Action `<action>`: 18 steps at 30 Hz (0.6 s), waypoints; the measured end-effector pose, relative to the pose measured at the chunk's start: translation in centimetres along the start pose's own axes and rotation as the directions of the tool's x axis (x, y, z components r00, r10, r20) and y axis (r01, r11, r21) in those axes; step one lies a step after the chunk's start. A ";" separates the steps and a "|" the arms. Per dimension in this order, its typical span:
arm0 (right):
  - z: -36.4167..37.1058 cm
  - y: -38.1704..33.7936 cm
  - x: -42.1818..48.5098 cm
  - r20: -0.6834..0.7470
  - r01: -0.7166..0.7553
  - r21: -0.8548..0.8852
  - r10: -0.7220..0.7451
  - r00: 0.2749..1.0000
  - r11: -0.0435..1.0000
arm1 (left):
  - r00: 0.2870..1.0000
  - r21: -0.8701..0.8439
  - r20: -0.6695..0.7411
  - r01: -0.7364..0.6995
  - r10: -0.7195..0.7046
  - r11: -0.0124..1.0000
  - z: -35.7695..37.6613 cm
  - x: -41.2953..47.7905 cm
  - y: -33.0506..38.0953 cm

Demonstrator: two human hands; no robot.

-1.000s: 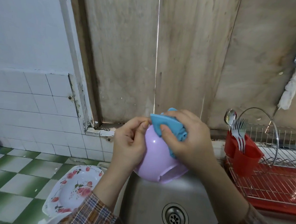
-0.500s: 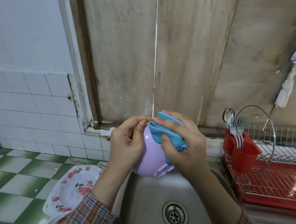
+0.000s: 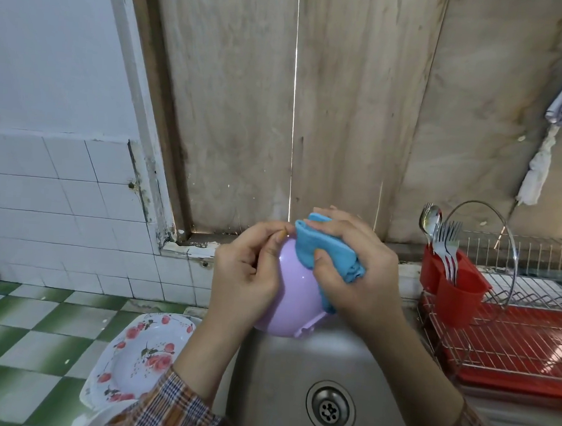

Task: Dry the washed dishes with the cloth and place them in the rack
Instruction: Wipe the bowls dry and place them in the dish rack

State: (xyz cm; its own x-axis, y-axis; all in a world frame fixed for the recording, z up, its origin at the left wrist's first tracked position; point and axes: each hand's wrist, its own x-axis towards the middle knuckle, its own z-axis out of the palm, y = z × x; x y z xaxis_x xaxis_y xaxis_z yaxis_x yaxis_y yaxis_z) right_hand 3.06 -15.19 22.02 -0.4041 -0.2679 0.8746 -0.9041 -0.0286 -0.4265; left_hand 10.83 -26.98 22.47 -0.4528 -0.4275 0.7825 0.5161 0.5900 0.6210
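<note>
Slippage looked the likeliest trouble: the lilac bowl [image 3: 295,300], held above the sink [image 3: 294,380], was gripped at its rim only by the left hand [image 3: 245,270], fingers curled, so a hard rub might twist it loose. The right hand [image 3: 359,268] clutched the blue cloth [image 3: 323,249] against the bowl's outside. On the rack [image 3: 513,345], the red holder [image 3: 457,291] contained forks and a spoon [image 3: 443,244].

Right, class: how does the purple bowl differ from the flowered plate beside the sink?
The purple bowl is plain; the flowered plate carries pink roses. The bowl is held above the sink, the plate lies on the tiled counter. The blue cloth touches the bowl, not the plate.
</note>
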 end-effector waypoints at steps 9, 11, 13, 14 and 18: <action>-1.6 3.1 0.6 0.071 -0.517 0.557 0.582 0.810 0.650 | 0.985 -0.180 -0.135 0.082 -0.107 0.980 -0.8 -0.9 0.3; -1.3 3.8 -0.2 0.111 -0.587 0.640 0.696 0.709 0.496 | 0.972 -0.228 -0.181 0.110 -0.153 0.968 -0.9 -0.9 0.2; -1.1 4.4 -1.1 0.167 -0.632 0.678 0.758 0.631 0.376 | 0.955 -0.268 -0.208 0.153 -0.212 0.951 -0.8 -1.1 -0.1; -1.0 4.6 -1.4 0.173 -0.639 0.686 0.775 0.608 0.348 | 0.941 -0.287 -0.221 0.188 -0.256 0.939 -0.7 -1.3 -0.4; -1.4 4.9 -2.1 0.115 -0.640 0.674 0.803 0.585 0.369 | 0.837 -0.420 -0.275 0.339 -0.474 0.842 0.3 -2.7 -2.1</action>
State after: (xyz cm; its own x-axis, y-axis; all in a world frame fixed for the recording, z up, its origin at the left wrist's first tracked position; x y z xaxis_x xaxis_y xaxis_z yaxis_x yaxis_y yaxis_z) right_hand -0.73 -13.42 18.45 -0.9463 -0.2904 0.1424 0.0184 -0.4881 -0.8726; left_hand 10.79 -26.88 19.01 -0.4233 -0.8255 0.3733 0.5864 0.0644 0.8075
